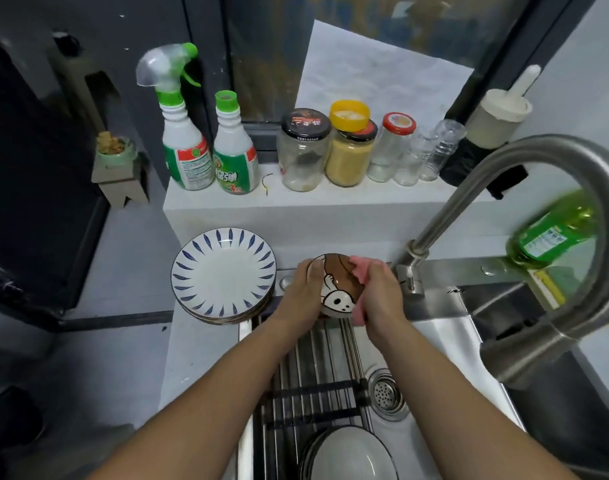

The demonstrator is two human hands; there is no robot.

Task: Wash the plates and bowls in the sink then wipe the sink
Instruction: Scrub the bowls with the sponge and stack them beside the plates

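Head view: scrubbing step. Left hand (pixel 305 292) curls round cartoon bowl (pixel 336 289), thumb over rim. Right hand (pixel 379 299) clenches pink cloth (pixel 358 271), perhaps sponge, against bowl. Plate stack (pixel 223 275) just left of grip; more bowls (pixel 348 459) nearer wearer. Next, likely: turn bowl, rinse under faucet (pixel 504 168).

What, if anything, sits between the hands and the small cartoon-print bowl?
The left hand grips the small cartoon-print ceramic bowl directly. A pink cloth sits between the right hand and the bowl's right side.
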